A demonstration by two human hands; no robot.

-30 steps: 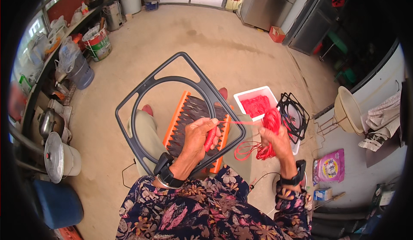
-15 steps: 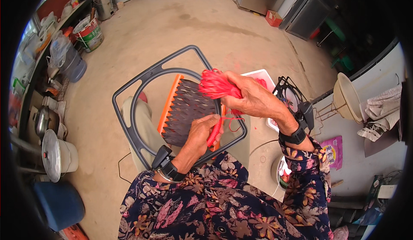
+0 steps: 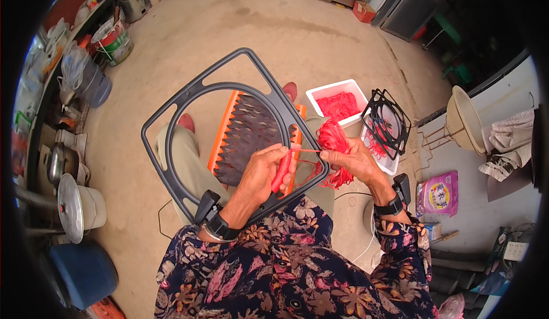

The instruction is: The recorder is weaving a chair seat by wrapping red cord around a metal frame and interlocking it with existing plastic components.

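Observation:
A dark grey plastic frame with a round opening rests on my lap. Through its opening shows an orange-edged panel of dark slats. My left hand grips a red stick-like tool at the frame's right rim. My right hand holds a bundle of red string just right of the frame. A thin red strand runs taut between both hands.
A white tub with more red string and a black wire grille sit on the concrete floor to the right. Buckets and pots line the left wall. A pink bag lies at lower right.
My right hand has come down from over the frame's middle to its right side with the string bundle. The left hand stays at the frame's rim.

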